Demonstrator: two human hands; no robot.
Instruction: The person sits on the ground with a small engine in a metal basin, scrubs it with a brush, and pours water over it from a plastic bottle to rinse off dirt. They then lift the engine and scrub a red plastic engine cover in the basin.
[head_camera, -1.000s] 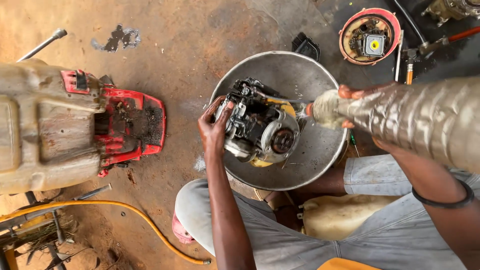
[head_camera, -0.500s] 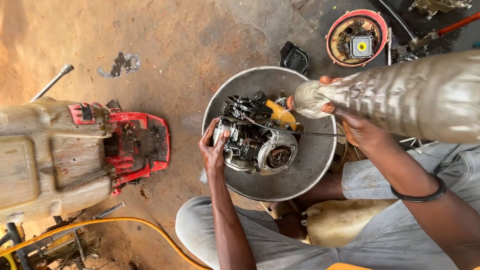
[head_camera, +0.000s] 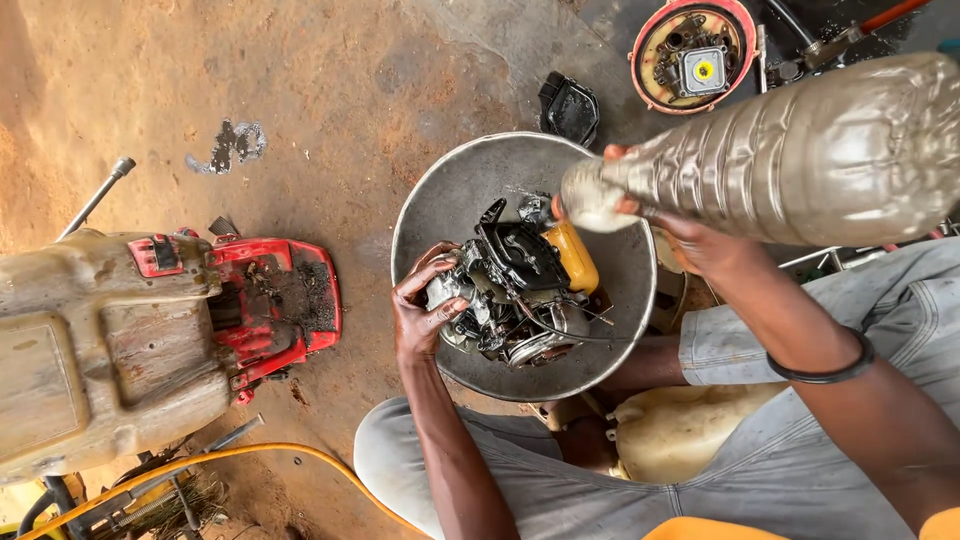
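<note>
Small engine (head_camera: 520, 285), black with a yellow part, lying in a round metal basin (head_camera: 450, 190) on the dirt floor. Left hand (head_camera: 425, 305) curled closed on the engine's left side. Right hand (head_camera: 700, 240) gripping a ribbed, cloudy plastic bottle (head_camera: 800, 155), tilted mouth-down above the engine. Red round housing (head_camera: 695, 55) beyond the basin.

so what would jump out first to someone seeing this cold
Likely the big ribbed plastic bottle, tipped by the right hand over the round metal basin at centre. In the basin sits a small engine, gripped by the left hand. At left lies a dirty tank on a red frame.
</note>
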